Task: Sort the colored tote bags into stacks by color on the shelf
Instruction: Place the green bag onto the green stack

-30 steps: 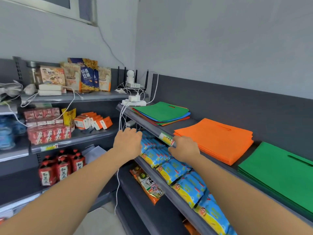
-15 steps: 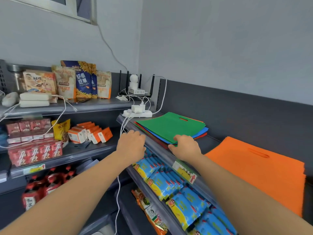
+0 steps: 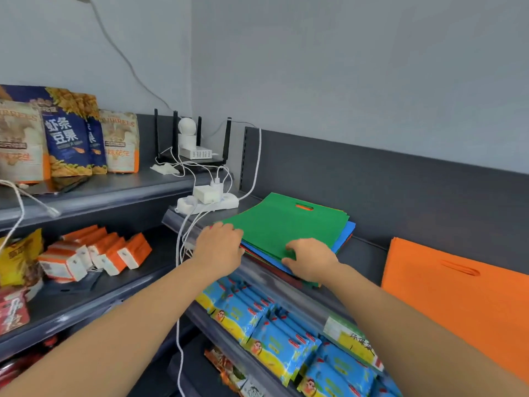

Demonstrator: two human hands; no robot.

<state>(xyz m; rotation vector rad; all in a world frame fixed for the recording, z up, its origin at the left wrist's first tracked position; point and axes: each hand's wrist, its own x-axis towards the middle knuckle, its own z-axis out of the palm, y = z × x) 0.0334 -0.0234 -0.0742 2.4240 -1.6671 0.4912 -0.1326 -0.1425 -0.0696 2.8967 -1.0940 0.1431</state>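
Observation:
A mixed pile of tote bags lies on the top shelf (image 3: 363, 247), with a green tote bag (image 3: 286, 222) uppermost and blue bag edges (image 3: 345, 233) and red ones showing under it. My left hand (image 3: 220, 245) curls its fingers over the green bag's near left corner. At the front corner, my right hand (image 3: 310, 259) pinches the green bag, fingers on top and thumb at the edge. An orange tote stack (image 3: 458, 296) lies further right on the same shelf.
A white power strip (image 3: 211, 200) with chargers sits just behind the pile, its cables (image 3: 180, 247) hanging by my left hand. A router (image 3: 194, 153) stands in the corner. Blue snack packets (image 3: 272, 333) fill the shelf below; snack bags (image 3: 68, 133) and orange boxes (image 3: 97, 253) are at left.
Both hands have moved up from the shelf's front rail onto the mixed pile and taken hold of the green bag. The view has swung left and closer, so the sorted green stack is out of sight.

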